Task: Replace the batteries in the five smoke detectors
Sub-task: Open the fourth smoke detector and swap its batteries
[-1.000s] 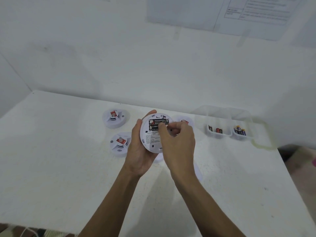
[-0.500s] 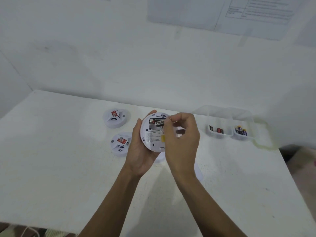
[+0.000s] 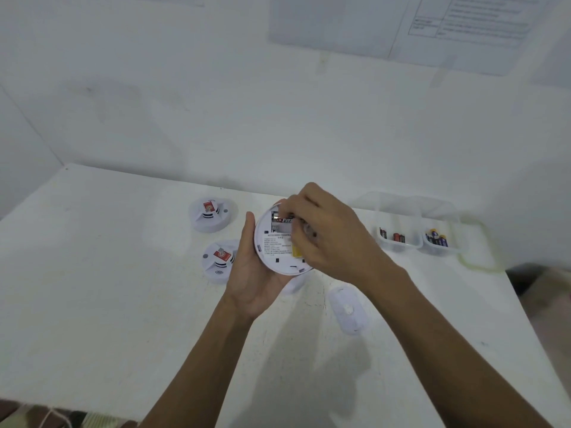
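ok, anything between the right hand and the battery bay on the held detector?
Nothing visible. Fingers of the right hand sit on the battery in the open bay of the detector; the left hand holds only its left rim, clear of the bay.

(a) left hand (image 3: 251, 281): bare, palm side and thumb visible, fingers mostly hidden.
(b) right hand (image 3: 329, 242): bare, back of hand visible, knuckle ridges distinct, fingertips hidden.
(c) left forearm (image 3: 200, 359): slender, bare from wrist to lower frame edge; faint crease at wrist.
(d) right forearm (image 3: 438, 344): slender, bare over full visible length, broadening toward lower frame edge.
Both wrists uncovered. Nails too small to tell.
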A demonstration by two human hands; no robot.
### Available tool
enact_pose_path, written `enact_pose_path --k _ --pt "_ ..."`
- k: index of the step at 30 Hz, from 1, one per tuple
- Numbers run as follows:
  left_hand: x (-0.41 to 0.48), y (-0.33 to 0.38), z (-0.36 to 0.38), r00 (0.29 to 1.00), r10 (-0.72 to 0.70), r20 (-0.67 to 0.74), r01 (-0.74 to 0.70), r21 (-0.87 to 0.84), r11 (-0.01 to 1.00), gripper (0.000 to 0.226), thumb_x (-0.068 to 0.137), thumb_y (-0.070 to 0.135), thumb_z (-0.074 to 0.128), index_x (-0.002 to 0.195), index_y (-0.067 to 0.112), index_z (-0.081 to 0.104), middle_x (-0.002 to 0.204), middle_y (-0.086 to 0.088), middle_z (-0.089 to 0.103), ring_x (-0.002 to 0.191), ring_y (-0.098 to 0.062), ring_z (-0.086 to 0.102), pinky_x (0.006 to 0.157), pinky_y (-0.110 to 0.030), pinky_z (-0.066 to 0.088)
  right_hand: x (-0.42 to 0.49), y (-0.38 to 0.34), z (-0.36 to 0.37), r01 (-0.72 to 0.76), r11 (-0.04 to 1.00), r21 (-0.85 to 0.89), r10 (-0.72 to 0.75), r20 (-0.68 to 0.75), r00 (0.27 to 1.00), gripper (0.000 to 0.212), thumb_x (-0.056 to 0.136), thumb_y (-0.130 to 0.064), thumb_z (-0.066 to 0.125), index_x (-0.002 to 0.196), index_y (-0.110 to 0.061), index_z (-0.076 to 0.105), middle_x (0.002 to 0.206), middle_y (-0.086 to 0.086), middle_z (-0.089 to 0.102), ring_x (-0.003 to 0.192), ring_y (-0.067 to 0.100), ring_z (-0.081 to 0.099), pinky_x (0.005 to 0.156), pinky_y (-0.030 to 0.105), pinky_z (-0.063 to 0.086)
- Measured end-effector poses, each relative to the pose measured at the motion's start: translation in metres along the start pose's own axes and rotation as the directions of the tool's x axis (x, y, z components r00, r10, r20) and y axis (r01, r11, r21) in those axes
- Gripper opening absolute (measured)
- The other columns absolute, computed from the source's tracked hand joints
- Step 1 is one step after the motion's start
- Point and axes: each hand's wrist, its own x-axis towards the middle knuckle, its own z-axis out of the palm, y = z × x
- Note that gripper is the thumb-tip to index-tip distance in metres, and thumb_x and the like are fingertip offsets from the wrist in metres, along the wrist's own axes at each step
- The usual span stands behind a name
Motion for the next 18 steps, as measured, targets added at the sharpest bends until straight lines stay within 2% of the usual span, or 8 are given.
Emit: enact_pose_path --k 4,7,10,14,18 --pt "-0.003 0.001 -0.001 1.0 0.01 -0.025 -0.01 0.004 1.0 0.059 0.098 0.053 0.025 0.126 0.017 0.063 0.126 -0.012 0.064 0.118 -0.028 0.06 0.091 -0.043 0.052 0.009 0.003 -0.005 0.141 0.974 -0.178 -0.115 0.148 0.982 0.02 0.09 -0.014 0.052 0.105 -0.019 0.064 0.09 0.004 0.049 0.07 0.023 0.048 0.056 0.033 0.04" --pt "-0.005 0.002 0.001 0.999 0.022 -0.043 -0.02 0.037 0.999 0.056 0.095 0.052 0.031 0.121 0.019 0.067 0.124 -0.009 0.066 0.115 -0.027 0.062 0.089 -0.043 0.053 0.015 0.004 -0.009 0.193 0.957 -0.218 -0.151 0.194 0.969 0.02 0.089 -0.016 0.051 0.104 -0.022 0.064 0.086 0.004 0.047 0.066 0.024 0.046 0.053 0.034 0.04" --pt "-0.007 0.001 0.002 0.998 0.017 -0.061 -0.012 0.072 0.997 0.056 0.094 0.051 0.029 0.116 0.022 0.071 0.121 -0.007 0.068 0.111 -0.025 0.065 0.085 -0.041 0.055 0.02 0.005 -0.011 0.236 0.935 -0.265 -0.166 0.261 0.951 0.019 0.089 -0.02 0.049 0.103 -0.024 0.061 0.083 0.002 0.043 0.062 0.022 0.043 0.053 0.034 0.041" --pt "-0.009 0.0 0.003 0.999 -0.022 -0.045 0.025 0.075 0.997 0.063 0.1 0.048 0.014 0.117 0.024 0.07 0.122 -0.004 0.068 0.112 -0.024 0.064 0.086 -0.04 0.055 0.023 0.004 -0.014 0.273 0.924 -0.267 -0.176 0.338 0.925 0.021 0.085 -0.019 0.05 0.103 -0.026 0.059 0.078 0.001 0.039 0.057 0.022 0.04 0.051 0.031 0.036" --pt "-0.01 -0.006 0.0 0.998 -0.046 -0.031 0.048 0.085 0.995 0.065 0.102 0.046 0.008 0.121 0.027 0.067 0.127 -0.003 0.065 0.117 -0.024 0.061 0.09 -0.044 0.052 0.023 0.005 -0.017 0.282 0.932 -0.227 -0.173 0.403 0.899 0.022 0.082 -0.017 0.05 0.101 -0.025 0.058 0.078 0.004 0.041 0.056 0.022 0.04 0.051 0.029 0.033"
